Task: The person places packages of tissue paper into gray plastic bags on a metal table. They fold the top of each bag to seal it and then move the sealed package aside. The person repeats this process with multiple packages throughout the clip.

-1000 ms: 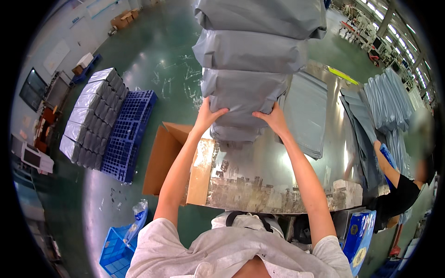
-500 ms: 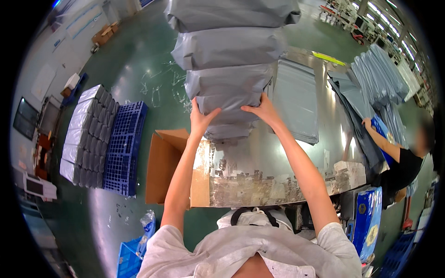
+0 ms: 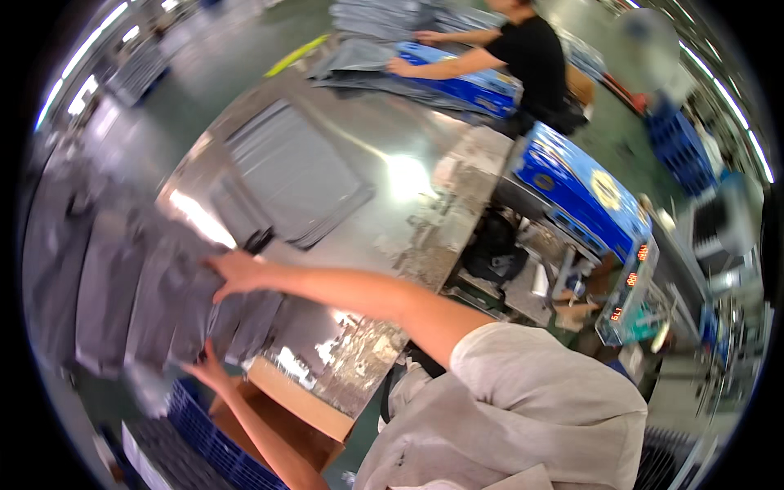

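A stack of grey plastic-wrapped bundles (image 3: 151, 298) fills the left side, blurred at its far end. My right hand (image 3: 237, 273) grips the stack's table-side edge, thumb and fingers spread around a bundle near the bottom. On the opposite edge, my left hand (image 3: 211, 369) presses against the same part of the stack, its fingers partly hidden. Under my left forearm sits an open cardboard box (image 3: 302, 400) beside the metal-topped table (image 3: 392, 220). Flat grey plastic bags (image 3: 290, 167) lie in a pile on that table, beyond my right hand.
Across the table a person in black (image 3: 531, 57) handles a blue package (image 3: 465, 77) near grey sheets (image 3: 359, 65). Another blue package (image 3: 584, 184) stands right of the table, near a device with red digits (image 3: 627, 290). A blue pallet (image 3: 204, 445) is at lower left.
My view has turned to the right, so the stack now appears at the left instead of straight ahead. Both hands remain on the stack.
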Motion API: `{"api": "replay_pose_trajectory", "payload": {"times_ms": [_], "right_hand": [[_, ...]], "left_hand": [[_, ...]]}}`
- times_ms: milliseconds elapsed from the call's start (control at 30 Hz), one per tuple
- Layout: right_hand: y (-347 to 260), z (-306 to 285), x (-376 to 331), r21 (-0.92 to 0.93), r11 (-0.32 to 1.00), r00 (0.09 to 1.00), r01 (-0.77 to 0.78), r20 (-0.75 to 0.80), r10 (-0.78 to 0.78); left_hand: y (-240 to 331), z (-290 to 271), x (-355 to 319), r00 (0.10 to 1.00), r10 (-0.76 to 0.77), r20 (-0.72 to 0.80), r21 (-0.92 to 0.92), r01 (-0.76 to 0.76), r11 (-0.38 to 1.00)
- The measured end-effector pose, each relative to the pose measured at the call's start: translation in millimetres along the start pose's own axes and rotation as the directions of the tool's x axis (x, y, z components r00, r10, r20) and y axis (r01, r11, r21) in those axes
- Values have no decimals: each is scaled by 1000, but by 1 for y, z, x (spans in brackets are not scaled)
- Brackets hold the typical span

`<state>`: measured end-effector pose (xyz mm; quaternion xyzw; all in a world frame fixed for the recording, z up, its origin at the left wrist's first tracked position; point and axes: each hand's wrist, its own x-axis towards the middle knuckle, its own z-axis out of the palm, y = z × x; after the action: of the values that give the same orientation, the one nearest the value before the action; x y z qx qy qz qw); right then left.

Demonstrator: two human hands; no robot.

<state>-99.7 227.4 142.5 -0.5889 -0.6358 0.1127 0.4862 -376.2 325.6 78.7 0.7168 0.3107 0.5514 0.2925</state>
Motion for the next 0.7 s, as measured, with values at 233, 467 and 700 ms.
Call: {"api": "replay_pose_trajectory", "payload": {"times_ms": [233, 467, 700], "right_hand": [[118, -145, -179, -359, 921, 980, -153, 63, 187], [213, -486, -445, -884, -299, 611, -361, -466, 640], [215, -544, -463, -979, 19, 211, 203, 63, 975]], "left_hand": [[32, 45, -177, 983, -183, 8, 372, 167, 913], [103, 108, -325, 551, -626, 552, 271, 592, 759], [117, 165, -255, 497, -521, 694, 318, 438, 841]]}}
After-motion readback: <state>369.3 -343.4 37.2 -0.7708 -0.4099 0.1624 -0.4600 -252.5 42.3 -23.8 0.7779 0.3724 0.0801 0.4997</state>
